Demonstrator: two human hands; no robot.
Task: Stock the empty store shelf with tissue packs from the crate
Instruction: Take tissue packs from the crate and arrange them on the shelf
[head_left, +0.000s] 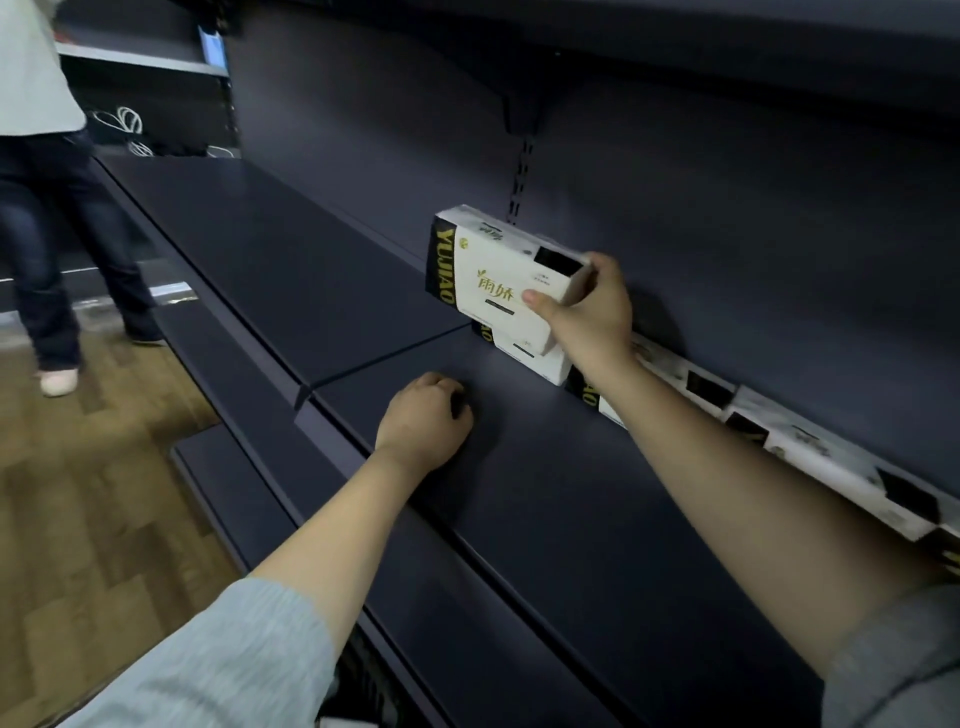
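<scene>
Currently a white-and-black plastic-wrapped tissue pack (498, 270) is pinched at its right end by the right hand (587, 312) above the far row's leftmost pack (524, 353) on the dark metal shelf (545, 467), the left hand (426, 421) rests curled empty, and lowering it squarely is needed next.

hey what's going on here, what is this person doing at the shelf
A person is stocking a dark store shelf with tissue packs. Their right hand holds one pack above the end of a row of packs already lined up along the back. Their left hand rests curled on the bare shelf. Another person stands in the aisle to the left.
</scene>
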